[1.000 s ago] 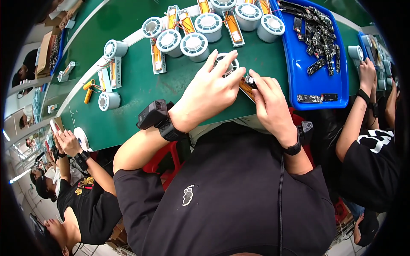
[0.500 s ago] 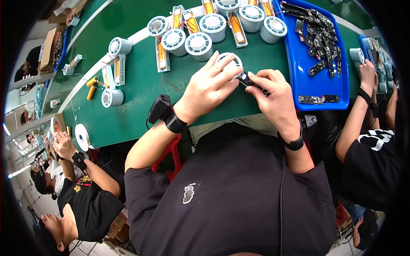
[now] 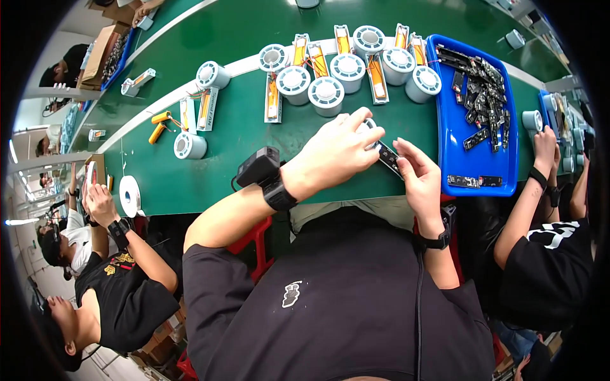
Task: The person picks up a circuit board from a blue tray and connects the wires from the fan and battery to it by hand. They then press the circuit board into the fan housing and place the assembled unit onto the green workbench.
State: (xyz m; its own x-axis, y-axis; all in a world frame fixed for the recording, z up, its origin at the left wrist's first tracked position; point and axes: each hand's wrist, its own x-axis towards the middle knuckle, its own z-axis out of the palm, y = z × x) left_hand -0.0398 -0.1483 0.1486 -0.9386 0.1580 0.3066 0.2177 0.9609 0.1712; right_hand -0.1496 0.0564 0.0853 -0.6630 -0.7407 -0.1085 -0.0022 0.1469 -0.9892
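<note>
Above the near edge of the green table, my left hand (image 3: 333, 149) is closed around a small pale fan unit (image 3: 366, 126), most of which the fingers hide. A dark, narrow circuit board (image 3: 389, 159) with small components runs from it toward my right hand (image 3: 419, 181). My right thumb and fingers pinch the lower end of this strip. Whether the board sits inside the fan's handle cannot be made out. Several round-headed fan units (image 3: 326, 95) stand beyond my hands, their open handles showing orange-wrapped batteries and thin wires.
A blue tray (image 3: 470, 166) on the right holds a heap of black circuit boards (image 3: 486, 105). Leftward lie more fan units (image 3: 190, 146), loose orange batteries (image 3: 159, 129) and a white tape roll (image 3: 129, 195). Co-workers sit on both sides, the right one's hand (image 3: 544, 147) by another fan.
My view has shifted, so the table things appear lower. Both hands have turned the piece, and more of the circuit board's face shows; my right fingers have moved down along it.
</note>
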